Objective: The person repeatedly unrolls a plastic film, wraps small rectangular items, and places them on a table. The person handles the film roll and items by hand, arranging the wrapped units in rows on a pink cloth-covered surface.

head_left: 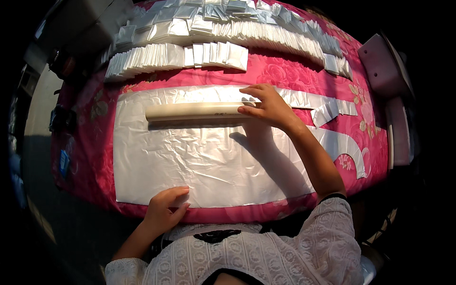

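Observation:
A large, creased white plastic sheet [209,164] lies flat on a pink flowered tablecloth [280,71]. Across its far part runs a cream-coloured pipe [190,112], roughly crosswise, with a dark shadow along its near side. My right hand [266,107] grips the pipe at its right end, thumb on the near side and fingers over the far side; that end is hidden under the hand. At the sheet's near edge, left of the middle, my left hand [166,209] hovers or rests with thumb and fingers apart, holding nothing.
Rows of folded white packets [275,35] line the far side, with a shorter row [175,56] in front. White strips [344,142] and a folded white piece [325,114] lie to the right. Pale boxes [384,64] stand at the right edge. A blue wrapper [64,162] lies left.

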`<state>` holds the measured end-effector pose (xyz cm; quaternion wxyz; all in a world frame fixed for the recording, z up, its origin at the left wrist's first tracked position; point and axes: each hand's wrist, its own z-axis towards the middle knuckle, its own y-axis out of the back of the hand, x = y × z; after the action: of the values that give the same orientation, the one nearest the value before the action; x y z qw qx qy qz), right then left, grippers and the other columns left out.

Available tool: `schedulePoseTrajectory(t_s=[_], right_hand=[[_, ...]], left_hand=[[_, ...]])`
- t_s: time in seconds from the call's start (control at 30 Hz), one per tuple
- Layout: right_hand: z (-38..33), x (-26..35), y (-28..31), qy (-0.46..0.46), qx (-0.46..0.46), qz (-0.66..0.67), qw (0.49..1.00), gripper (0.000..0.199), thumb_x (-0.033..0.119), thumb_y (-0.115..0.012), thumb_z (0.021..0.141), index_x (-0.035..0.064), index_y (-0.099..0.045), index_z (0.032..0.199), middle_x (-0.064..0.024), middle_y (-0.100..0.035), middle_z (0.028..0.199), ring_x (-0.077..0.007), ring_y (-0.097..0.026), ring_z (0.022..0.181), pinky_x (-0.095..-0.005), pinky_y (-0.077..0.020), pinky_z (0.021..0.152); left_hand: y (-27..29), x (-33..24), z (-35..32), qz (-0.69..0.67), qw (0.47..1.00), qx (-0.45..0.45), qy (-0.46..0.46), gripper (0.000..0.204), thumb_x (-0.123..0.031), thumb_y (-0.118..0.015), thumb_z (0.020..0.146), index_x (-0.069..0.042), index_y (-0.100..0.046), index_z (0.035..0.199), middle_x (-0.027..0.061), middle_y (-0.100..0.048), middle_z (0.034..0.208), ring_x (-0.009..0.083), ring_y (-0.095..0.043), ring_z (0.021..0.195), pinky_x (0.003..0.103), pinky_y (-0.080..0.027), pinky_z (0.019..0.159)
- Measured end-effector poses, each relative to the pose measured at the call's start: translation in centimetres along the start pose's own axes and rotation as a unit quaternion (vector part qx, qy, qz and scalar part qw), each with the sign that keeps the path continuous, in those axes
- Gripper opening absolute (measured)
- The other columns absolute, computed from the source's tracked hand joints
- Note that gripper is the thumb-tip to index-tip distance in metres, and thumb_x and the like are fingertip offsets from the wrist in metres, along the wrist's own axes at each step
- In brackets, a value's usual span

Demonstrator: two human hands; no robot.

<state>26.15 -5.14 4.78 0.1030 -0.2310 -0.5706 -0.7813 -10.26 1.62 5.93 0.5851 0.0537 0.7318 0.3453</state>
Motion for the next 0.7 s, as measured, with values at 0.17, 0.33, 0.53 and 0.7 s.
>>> schedulePoseTrajectory(t_s=[0.17,0.33,0.53,0.7], right_hand=[[-9.3,3.0,0.8,-0.127,0.036,0.017,0.991,0.046,0.007,-0.07,0.071,0.007,-0.057,0.115,-0.0138,-0.056,0.098,-0.0291,-0.054,0.087,-0.033,-0.0462,0.076],[-15.3,8.9,-0.8,-0.082,0.06,0.088,0.991,0.051,0.03,-0.061,0.082,-0.0037,-0.049,0.119,-0.0185,-0.051,0.111,-0.0337,-0.047,0.105,-0.039,-0.0389,0.091],[-20.7,1.8,1.7,-0.093,0.005,-0.075,0.993,0.045,0.021,-0.05,0.086,0.0001,-0.045,0.126,-0.0177,-0.039,0.135,-0.033,-0.032,0.128,-0.0396,-0.0262,0.105],[-28.7,-10.7,8.8,-0.319,-0.123,-0.179,0.922,0.042,0.014,-0.045,0.089,-0.0026,-0.043,0.127,-0.0185,-0.039,0.136,-0.031,-0.034,0.128,-0.0363,-0.0264,0.106]], left_hand=[[-2.8,-0.1,3.2,0.033,0.992,0.031,-0.114,0.049,-0.011,-0.068,0.071,-0.002,-0.051,0.117,0.0191,-0.051,0.122,0.032,-0.052,0.11,0.037,-0.042,0.092],[-7.5,-1.5,7.2,0.107,0.977,0.045,-0.176,0.092,-0.037,-0.068,0.074,-0.003,-0.015,0.141,0.033,0.0,0.143,0.0499,-0.013,0.131,0.049,-0.022,0.105],[-11.6,-3.7,9.6,0.175,0.955,0.041,-0.234,0.086,-0.044,-0.067,0.071,-0.011,-0.027,0.14,0.0285,0.001,0.145,0.0478,-0.002,0.133,0.053,-0.019,0.105],[-13.6,-6.8,10.6,0.193,0.945,0.096,-0.245,0.079,-0.044,-0.069,0.066,-0.011,-0.042,0.131,0.0271,-0.009,0.145,0.0472,-0.007,0.133,0.052,-0.022,0.105]])
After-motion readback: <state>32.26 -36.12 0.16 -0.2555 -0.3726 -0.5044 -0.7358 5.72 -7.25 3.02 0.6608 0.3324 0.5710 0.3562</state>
